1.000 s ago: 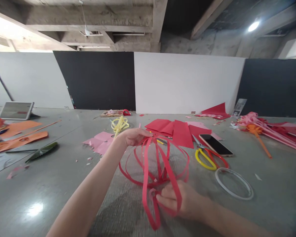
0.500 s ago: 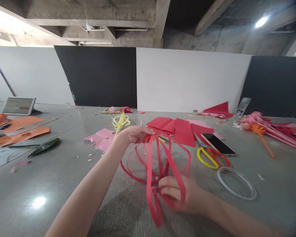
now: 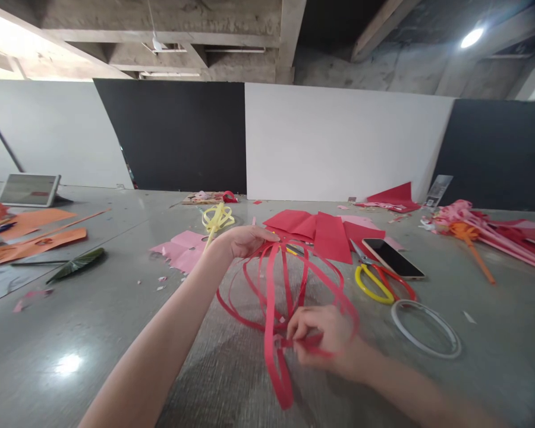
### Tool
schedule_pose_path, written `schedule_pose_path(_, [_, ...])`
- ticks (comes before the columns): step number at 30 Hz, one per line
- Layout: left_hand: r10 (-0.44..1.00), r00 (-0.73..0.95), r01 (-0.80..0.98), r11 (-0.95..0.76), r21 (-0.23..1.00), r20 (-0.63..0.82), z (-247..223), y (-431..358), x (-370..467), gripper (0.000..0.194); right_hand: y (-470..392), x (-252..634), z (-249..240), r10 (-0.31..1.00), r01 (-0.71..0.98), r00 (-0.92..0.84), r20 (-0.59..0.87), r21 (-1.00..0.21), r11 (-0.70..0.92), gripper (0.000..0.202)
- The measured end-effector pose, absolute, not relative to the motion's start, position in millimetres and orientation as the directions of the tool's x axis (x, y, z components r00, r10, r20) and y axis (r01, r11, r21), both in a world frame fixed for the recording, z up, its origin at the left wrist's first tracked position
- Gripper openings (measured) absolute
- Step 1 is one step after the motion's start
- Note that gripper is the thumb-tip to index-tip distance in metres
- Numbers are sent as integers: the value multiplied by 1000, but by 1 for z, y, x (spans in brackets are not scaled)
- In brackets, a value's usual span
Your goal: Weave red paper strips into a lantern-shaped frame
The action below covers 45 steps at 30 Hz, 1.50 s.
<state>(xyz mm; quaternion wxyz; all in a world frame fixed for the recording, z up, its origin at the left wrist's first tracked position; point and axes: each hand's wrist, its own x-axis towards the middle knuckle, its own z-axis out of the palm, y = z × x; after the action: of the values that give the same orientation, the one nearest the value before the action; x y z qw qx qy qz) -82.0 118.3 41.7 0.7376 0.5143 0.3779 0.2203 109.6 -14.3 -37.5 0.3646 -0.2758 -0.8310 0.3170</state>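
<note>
In the head view, a round, cage-like paper lantern (image 3: 271,285) of looped red strips stands on the grey floor in front of me. My left hand (image 3: 252,239) is closed on its top, where the strips meet. Low on the near right side, my right hand (image 3: 323,339) pinches one red strip near its end. That strip bows out over the back of the hand. A small whitish patch shows on the lantern where the strips come together low down. The tips of my left fingers are partly hidden by the strips.
Behind the lantern lie folded red paper (image 3: 334,235), pink paper (image 3: 182,249) and a yellow strip flower (image 3: 217,220). To the right are scissors (image 3: 374,291), a phone (image 3: 393,258) and a tape roll (image 3: 425,329). Orange paper (image 3: 57,244) and a green leaf (image 3: 78,264) lie left.
My right hand has shifted, now pinching the strip with bent fingers in front. The strip's loop has swung outward to the right. My left hand keeps its hold on the top.
</note>
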Motion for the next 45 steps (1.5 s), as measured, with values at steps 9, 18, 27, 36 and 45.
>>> schedule_pose_path(9, [712, 620, 60, 376, 925, -330, 42, 117, -81, 18, -10, 108, -46, 801, -144, -590, 102, -989, 19, 21])
schedule_pose_path(18, [726, 604, 72, 362, 930, -329, 40, 120, -82, 23, -13, 111, -38, 756, -61, -651, 69, -997, 38, 10])
schedule_pose_path(27, [737, 588, 81, 354, 932, -332, 43, 116, -80, 21, -8, 113, -50, 531, 158, -695, 484, -618, 770, 8])
schedule_pose_path(36, [714, 611, 93, 366, 926, -343, 42, 117, -80, 21, -5, 112, -61, 451, 189, -744, 493, -493, 849, 13])
schedule_pose_path(45, [710, 609, 101, 373, 922, -353, 43, 117, -80, 19, -4, 115, -65, 453, 146, -747, 486, -545, 826, 14])
